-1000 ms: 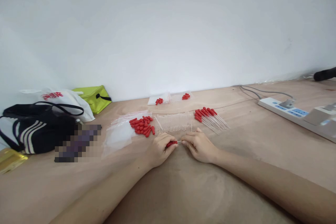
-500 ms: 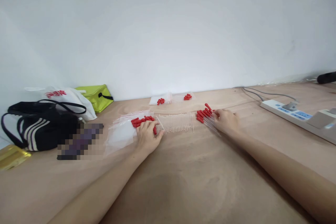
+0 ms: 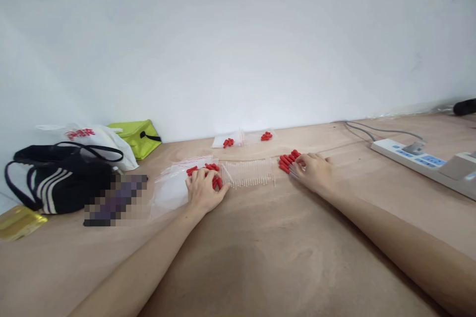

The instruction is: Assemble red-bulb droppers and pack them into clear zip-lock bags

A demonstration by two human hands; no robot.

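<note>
Both hands have parted from their spot before the clear tubes (image 3: 249, 173): the left hand (image 3: 204, 190) curls over the red bulbs (image 3: 192, 171), the right hand (image 3: 314, 171) over the red-capped droppers (image 3: 285, 163); I cannot tell whether either grips anything. Tubes lie toward the surface's (image 3: 267, 252) far edge; open wood spreads between the forearms.

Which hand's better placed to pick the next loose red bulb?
Likely the left hand: it's over the loose red bulbs; the right hand is at the red-topped droppers, past the clear tubes.
</note>
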